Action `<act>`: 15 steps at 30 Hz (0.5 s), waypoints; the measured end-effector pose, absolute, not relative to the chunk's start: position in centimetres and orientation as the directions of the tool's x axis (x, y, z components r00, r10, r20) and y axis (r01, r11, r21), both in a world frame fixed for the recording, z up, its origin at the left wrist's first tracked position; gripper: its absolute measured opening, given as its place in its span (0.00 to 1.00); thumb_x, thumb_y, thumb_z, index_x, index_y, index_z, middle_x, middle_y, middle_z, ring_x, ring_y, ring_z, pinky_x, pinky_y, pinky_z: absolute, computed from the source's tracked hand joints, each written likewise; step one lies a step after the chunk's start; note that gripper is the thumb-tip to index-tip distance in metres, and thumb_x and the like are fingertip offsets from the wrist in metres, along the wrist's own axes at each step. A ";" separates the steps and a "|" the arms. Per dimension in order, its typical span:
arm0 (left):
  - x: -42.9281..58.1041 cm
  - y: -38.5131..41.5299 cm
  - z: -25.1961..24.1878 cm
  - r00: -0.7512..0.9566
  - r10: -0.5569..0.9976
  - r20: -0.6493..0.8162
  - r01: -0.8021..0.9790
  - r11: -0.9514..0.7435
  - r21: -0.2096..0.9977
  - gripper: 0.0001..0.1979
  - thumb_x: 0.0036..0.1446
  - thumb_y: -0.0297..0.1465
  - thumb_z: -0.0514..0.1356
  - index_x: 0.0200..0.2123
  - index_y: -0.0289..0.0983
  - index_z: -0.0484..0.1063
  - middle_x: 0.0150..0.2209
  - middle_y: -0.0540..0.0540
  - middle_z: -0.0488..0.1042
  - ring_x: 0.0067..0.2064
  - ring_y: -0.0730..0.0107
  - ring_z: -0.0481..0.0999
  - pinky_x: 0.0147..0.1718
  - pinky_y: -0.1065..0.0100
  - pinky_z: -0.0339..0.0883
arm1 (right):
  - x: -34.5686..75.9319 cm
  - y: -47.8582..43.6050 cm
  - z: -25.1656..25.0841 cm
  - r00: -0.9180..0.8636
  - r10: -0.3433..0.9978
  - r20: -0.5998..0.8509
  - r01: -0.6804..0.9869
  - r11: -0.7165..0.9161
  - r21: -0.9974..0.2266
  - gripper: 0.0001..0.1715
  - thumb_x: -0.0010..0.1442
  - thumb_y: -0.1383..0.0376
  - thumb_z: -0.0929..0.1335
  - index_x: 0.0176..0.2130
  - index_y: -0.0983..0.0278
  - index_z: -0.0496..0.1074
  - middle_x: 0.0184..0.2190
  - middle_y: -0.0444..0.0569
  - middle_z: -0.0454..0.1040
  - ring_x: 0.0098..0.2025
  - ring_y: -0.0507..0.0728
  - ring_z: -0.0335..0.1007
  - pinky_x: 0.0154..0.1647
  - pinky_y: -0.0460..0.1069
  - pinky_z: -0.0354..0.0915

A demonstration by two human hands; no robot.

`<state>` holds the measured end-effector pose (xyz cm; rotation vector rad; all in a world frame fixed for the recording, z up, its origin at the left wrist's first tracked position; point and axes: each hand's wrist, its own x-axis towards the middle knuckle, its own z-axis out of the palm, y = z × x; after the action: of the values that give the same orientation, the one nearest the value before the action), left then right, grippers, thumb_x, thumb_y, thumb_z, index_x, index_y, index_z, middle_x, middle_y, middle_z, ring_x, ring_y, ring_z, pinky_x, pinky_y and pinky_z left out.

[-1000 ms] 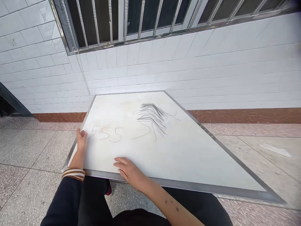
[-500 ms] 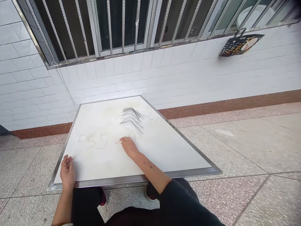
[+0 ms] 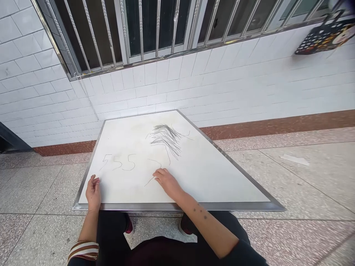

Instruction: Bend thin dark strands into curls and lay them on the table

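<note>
A white board (image 3: 219,173) with a metal rim lies flat in front of me. Thin dark strands like hair or thread lie on it: a dense pile of strands (image 3: 168,138) near the middle, and to its left several strands shaped like the figure 5 (image 3: 129,162). My right hand (image 3: 168,181) rests low over the board, fingertips pinched at one end of a thin strand (image 3: 149,181). Just beyond those fingers lies a curved strand (image 3: 155,161). My left hand (image 3: 93,192) lies at the board's near left corner, fingers loosely bent and apart, holding nothing visible.
Behind the board rises a white tiled wall (image 3: 133,88) with a barred window (image 3: 166,26). A patterned dark bag (image 3: 321,38) hangs from the bars at right. A pale flat scrap (image 3: 294,159) lies on the speckled floor. My legs are under the board's near edge.
My right hand has come nearer to me across the board, and the strand at its fingertips has shifted with it. The left hand stays by the corner. The whole view has swung.
</note>
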<state>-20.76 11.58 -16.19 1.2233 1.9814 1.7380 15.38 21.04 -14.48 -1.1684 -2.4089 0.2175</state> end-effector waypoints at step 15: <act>-8.5 8.9 -11.9 -0.033 0.832 0.554 0.759 -0.340 0.556 0.23 0.60 0.24 0.53 0.59 0.40 0.66 0.54 0.41 0.73 0.57 0.59 0.70 0.58 0.50 0.60 | 12.5 17.8 -8.3 -0.796 0.560 0.232 0.522 0.828 -0.206 0.09 0.59 0.76 0.61 0.34 0.64 0.65 0.29 0.47 0.68 0.33 0.56 0.63 0.37 0.50 0.60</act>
<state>-8.51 8.90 -11.88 2.1241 1.7525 1.3276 12.48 17.83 -8.32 -0.8251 -2.7266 0.1903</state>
